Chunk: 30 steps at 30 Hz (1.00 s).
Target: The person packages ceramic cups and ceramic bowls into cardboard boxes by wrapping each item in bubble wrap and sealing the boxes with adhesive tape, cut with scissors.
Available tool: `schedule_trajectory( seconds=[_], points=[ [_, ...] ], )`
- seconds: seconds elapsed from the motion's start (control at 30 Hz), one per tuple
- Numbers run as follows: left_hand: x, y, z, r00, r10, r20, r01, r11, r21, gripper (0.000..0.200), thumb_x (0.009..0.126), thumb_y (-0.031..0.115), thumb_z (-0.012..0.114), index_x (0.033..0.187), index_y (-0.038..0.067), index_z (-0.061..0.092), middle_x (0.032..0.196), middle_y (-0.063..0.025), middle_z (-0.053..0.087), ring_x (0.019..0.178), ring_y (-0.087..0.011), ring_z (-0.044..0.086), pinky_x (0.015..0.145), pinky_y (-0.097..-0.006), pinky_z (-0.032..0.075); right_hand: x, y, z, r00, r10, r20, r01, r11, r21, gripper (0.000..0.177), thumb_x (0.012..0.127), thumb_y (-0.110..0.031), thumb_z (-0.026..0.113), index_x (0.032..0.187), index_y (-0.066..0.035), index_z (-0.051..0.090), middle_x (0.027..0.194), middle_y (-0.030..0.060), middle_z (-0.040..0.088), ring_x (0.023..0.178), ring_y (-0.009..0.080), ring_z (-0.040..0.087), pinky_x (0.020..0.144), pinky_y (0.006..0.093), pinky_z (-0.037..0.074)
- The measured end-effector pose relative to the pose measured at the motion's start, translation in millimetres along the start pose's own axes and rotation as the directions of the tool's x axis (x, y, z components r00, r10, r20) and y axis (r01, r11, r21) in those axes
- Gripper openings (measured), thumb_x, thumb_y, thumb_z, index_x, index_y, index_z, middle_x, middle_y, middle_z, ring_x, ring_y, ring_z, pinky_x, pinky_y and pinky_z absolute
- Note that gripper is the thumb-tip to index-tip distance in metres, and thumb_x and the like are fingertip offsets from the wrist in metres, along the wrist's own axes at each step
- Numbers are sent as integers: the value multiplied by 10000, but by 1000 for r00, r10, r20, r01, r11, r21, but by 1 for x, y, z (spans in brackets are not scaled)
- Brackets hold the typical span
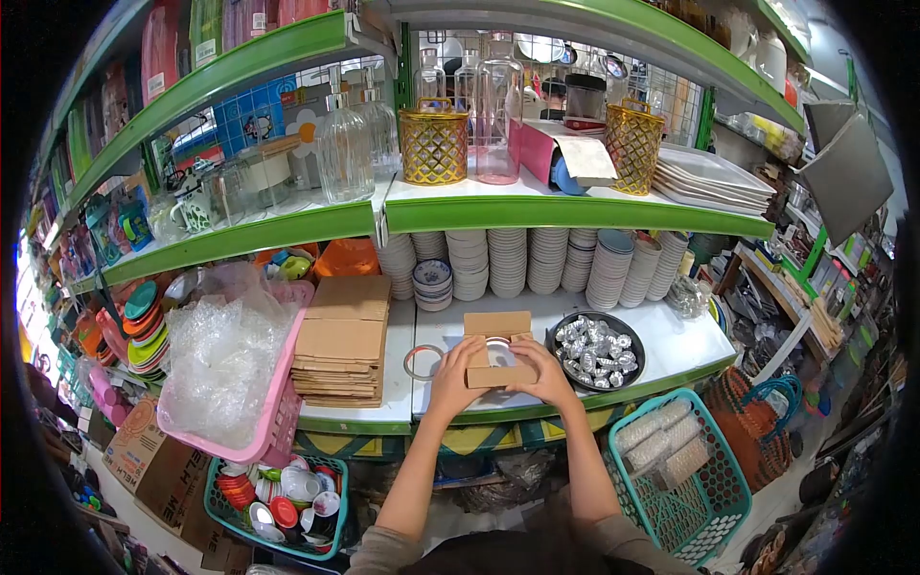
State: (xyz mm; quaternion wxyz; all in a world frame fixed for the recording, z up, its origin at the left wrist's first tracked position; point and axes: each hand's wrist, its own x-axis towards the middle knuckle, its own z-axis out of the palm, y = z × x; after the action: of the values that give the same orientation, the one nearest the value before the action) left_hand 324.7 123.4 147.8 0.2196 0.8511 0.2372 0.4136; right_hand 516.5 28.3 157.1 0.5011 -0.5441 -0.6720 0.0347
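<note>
A small brown cardboard box (500, 377) stands with its flaps up near the shelf's front edge. My left hand (460, 374) grips its left side, and my right hand (544, 372) holds its right side. Something pale with a rounded rim (499, 353) shows inside the box; its kind I cannot make out. Just left of my left hand lies a roll of tape (406, 362). To the right of my right hand is a black round tray (640, 369) with several silver foil-wrapped pieces (596, 350).
Flattened cardboard boxes (337, 350) are stacked at left beside a pink basket (285, 402) of bubble wrap (225, 369). Stacked white cups (546, 259) line the back. A teal basket (704, 513) with wrapped packs (661, 436) is at lower right. Another basket (278, 548) sits lower left.
</note>
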Motion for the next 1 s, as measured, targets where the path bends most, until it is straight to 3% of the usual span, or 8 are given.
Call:
schedule_trajectory(
  seconds=[0.2, 0.3, 0.37, 0.6, 0.67, 0.8, 0.87, 1.0],
  points=[
    [3, -5, 0, 1000, 6, -6, -6, 1000, -19, 569, 699, 303, 755, 1202, 120, 561, 1294, -34, 514, 1174, -280, 487, 978, -408, 403, -2, 3, -3, 998, 48, 37, -49, 998, 30, 461, 700, -219, 796, 1088, -27, 638, 1199, 182, 586, 1152, 304, 540, 988, 374, 410],
    [7, -9, 1, 996, -84, -11, 82, 990, -117, 457, 759, 342, 713, 1138, 108, 610, 1245, -33, 549, 1142, -274, 502, 964, -406, 404, 0, 14, 1, 983, 185, 11, -184, 968, 170, 366, 734, -168, 765, 1050, -20, 654, 1113, 164, 631, 1071, 274, 589, 938, 340, 436],
    [9, -7, 2, 991, -129, -26, 126, 986, -107, 432, 775, 363, 700, 1112, 104, 626, 1227, -32, 561, 1125, -274, 507, 955, -406, 404, 2, 7, 7, 880, 471, -53, -433, 845, 315, 302, 744, -108, 742, 1009, 10, 657, 979, 120, 660, 1002, 215, 601, 906, 306, 439],
    [9, -19, 13, 979, -186, -86, 173, 975, -140, 561, 753, 382, 725, 1204, 102, 543, 1175, -62, 589, 1091, -309, 510, 932, -418, 401, 7, 16, 19, 938, 215, -272, -152, 960, 235, 336, 757, -95, 728, 1063, 5, 631, 1018, 96, 613, 1009, 206, 573, 913, 306, 428],
    [9, -23, 18, 978, -187, -92, 166, 967, -195, 603, 744, 356, 737, 1237, 100, 502, 1201, -88, 572, 1087, -310, 512, 934, -418, 401, 6, 22, 18, 948, 37, -315, -38, 999, 6, 456, 760, -99, 728, 1178, -17, 567, 1168, 103, 555, 1119, 221, 517, 965, 322, 390],
    [8, -23, 20, 975, -135, -176, 91, 967, -239, 684, 747, 289, 754, 1308, 84, 420, 1300, -158, 495, 1142, -321, 497, 960, -420, 395, 3, 24, 24, 926, 197, -323, -159, 977, 142, 598, 770, -112, 733, 1301, -37, 470, 1250, 110, 503, 1188, 237, 464, 1016, 345, 345],
    [8, -24, 23, 974, -135, -182, 77, 952, -297, 688, 755, 283, 752, 1316, 75, 412, 1319, -170, 472, 1175, -327, 481, 974, -420, 388, 3, 32, 31, 908, 301, -293, -163, 895, 416, 686, 773, -198, 750, 1358, -73, 416, 1255, 84, 505, 1197, 241, 458, 1028, 406, 324],
    [6, -21, 22, 973, -180, -147, 109, 912, -397, 718, 776, 288, 740, 1351, 64, 372, 1339, -168, 456, 1245, -343, 444, 1004, -422, 372, 2, 29, 29, 907, 327, -265, -181, 873, 454, 715, 788, -223, 744, 1389, -83, 385, 1259, 70, 500, 1203, 224, 453, 1039, 397, 312]
  ],
)
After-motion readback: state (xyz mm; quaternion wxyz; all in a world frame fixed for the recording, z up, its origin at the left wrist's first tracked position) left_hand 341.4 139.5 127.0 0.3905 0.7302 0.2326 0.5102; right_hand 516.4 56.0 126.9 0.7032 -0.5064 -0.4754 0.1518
